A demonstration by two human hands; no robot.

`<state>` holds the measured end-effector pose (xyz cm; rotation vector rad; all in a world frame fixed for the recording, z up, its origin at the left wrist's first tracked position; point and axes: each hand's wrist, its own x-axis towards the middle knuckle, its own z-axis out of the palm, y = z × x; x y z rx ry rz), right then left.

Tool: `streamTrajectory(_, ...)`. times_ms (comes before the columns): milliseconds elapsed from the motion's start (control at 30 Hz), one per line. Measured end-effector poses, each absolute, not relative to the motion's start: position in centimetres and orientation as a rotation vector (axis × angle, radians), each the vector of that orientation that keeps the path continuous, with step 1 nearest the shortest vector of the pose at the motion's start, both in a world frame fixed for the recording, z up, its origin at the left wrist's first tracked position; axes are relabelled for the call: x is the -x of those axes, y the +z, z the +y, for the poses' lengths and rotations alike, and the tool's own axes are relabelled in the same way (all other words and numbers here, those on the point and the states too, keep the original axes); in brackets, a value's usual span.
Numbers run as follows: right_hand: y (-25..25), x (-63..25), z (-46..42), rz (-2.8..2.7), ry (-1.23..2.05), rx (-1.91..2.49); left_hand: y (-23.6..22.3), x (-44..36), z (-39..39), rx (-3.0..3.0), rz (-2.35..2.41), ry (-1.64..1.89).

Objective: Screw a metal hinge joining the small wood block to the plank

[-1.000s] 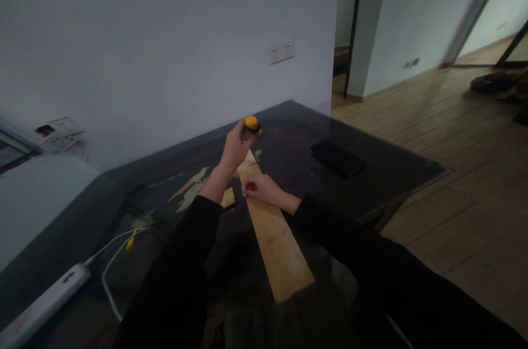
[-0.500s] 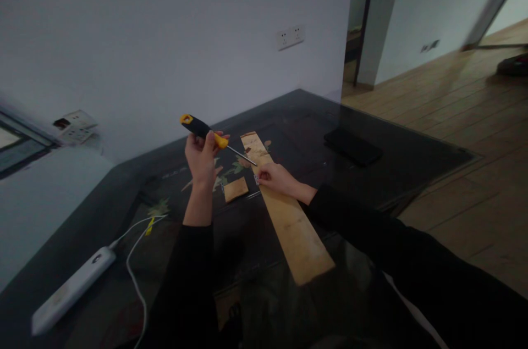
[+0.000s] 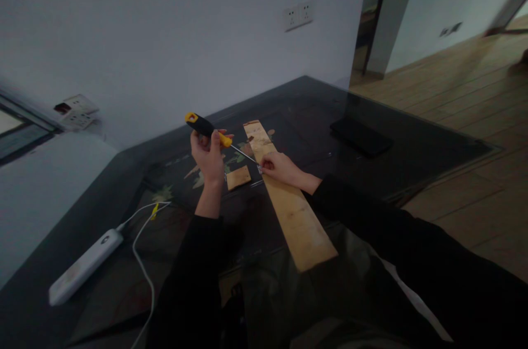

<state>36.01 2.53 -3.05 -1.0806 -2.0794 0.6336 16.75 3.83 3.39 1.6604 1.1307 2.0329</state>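
Note:
My left hand (image 3: 209, 158) is wrapped round the black and yellow handle of a screwdriver (image 3: 225, 139). The shaft slants down to the right, and its tip ends at the fingers of my right hand (image 3: 281, 169). Those fingers are pinched together at the left edge of a long wooden board (image 3: 295, 217); what they hold is too small and hidden to make out. A small shiny metal piece (image 3: 259, 170) shows beside the fingertips. Left of the board lies a small square of wood (image 3: 238, 177), with a bit of metal at its left edge.
On the dark glossy table (image 3: 198, 250) a black phone-like slab (image 3: 361, 137) lies at the right. A white power strip (image 3: 86, 266) with a white cable (image 3: 142, 266) lies at the left. The wall (image 3: 185, 25) rises behind the table.
The screwdriver tip has come down against my right fingertips, where there was a small gap above them before. The whole view has shifted slightly; the board lies as before.

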Motion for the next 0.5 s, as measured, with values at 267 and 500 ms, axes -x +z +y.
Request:
streamTrajectory(267, -3.10, -35.82, 2.69, -2.102, 0.603, 1.099, 3.24, -17.01, 3.56, -1.672, 1.109, 1.980)
streamTrajectory(500, -2.64, -35.87, 2.34, -2.098, 0.588, 1.115, 3.29, -17.27, 3.33, -1.653, 1.101, 1.969)
